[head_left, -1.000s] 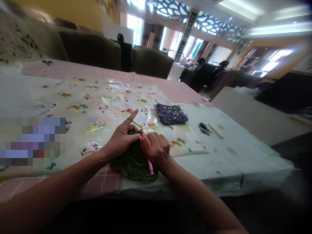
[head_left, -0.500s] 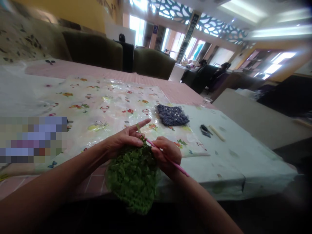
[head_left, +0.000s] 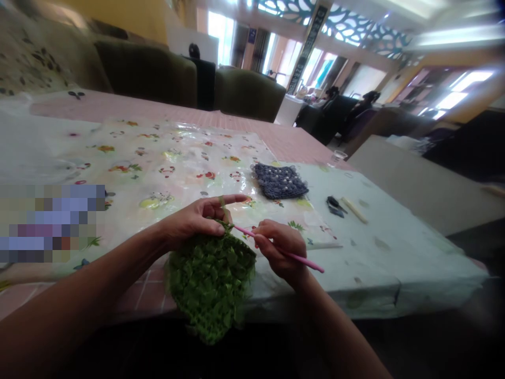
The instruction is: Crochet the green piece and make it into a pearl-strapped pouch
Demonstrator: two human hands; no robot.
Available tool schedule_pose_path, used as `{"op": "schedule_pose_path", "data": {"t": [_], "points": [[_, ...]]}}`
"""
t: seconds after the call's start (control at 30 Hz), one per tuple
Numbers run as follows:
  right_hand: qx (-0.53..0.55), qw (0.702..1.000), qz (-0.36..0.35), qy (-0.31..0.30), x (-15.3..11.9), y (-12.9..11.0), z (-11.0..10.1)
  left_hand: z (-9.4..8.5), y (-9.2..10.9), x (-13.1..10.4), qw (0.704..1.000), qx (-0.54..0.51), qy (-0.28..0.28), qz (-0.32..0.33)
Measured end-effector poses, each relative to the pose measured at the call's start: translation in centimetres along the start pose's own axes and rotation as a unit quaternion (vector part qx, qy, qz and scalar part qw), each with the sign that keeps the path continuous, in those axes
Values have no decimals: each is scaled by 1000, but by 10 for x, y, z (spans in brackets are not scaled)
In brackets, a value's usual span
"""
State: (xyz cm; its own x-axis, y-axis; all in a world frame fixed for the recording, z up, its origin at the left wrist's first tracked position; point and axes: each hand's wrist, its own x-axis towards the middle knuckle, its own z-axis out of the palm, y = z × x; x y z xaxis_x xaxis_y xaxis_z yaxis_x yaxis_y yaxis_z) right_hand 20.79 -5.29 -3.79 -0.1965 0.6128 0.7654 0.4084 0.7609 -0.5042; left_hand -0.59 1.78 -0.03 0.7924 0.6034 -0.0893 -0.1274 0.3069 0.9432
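Observation:
A green crocheted piece (head_left: 213, 281) with a leafy texture hangs below my left hand (head_left: 201, 218), whose thumb and fingers pinch its top edge. The index finger of that hand points out to the right with a green strand of yarn round it. My right hand (head_left: 282, 247) grips a pink crochet hook (head_left: 310, 261). The hook's tip meets the stitches at the top of the green piece, close to the left thumb. Beyond my hands, a dark blue-grey knitted square with pearly beads (head_left: 281, 181) lies on the flowered plastic sheet.
Small black scissors (head_left: 335, 206) and a cream-coloured stick (head_left: 354, 210) lie on the pale green table cover (head_left: 394, 263). A clear cup (head_left: 339, 156) stands farther back. Green chairs (head_left: 248, 95) line the far side; people sit in the right background. A blurred-out patch covers the left.
My right hand has moved to the right with the hook, away from my left hand. The green piece hangs more spread out, and the view has shifted slightly.

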Motion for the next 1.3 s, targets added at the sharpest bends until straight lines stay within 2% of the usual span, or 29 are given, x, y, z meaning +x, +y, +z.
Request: {"op": "schedule_pose_path", "data": {"t": [0.13,0.23,0.33,0.47,0.6,0.67,0.73,0.8,0.87,0.93,1.1,1.2,1.3], "points": [[-46,998,-38,1,-2,1,7,0,1,-2,999,-9,5,-33],[-58,995,-84,14,-4,3,10,-1,-1,-2,999,-27,6,-39],[-57,994,-94,1,-5,2,7,-2,-2,-1,999,-26,-2,-35],[-20,1000,-20,-2,-5,-2,-1,-3,-1,0,1000,3,9,-12],[103,991,88,-21,-5,-2,-3,0,0,0,998,58,9,-8],[140,985,100,-17,-4,-2,2,3,0,0,997,79,14,-5],[94,994,55,1,-1,-1,8,6,-2,0,996,84,24,-1],[-16,999,-36,8,2,1,13,8,-5,0,996,83,31,-6],[-103,988,-119,8,4,2,16,10,-7,0,996,85,31,-19],[-128,981,-146,9,4,3,16,10,-9,0,996,86,26,-29],[-42,998,-43,32,1,-1,9,3,-4,0,996,83,9,-25],[16,1000,6,8,3,-3,2,-3,0,0,990,139,20,1],[63,997,23,-32,6,-2,-6,-6,3,0,985,172,24,25]]}}
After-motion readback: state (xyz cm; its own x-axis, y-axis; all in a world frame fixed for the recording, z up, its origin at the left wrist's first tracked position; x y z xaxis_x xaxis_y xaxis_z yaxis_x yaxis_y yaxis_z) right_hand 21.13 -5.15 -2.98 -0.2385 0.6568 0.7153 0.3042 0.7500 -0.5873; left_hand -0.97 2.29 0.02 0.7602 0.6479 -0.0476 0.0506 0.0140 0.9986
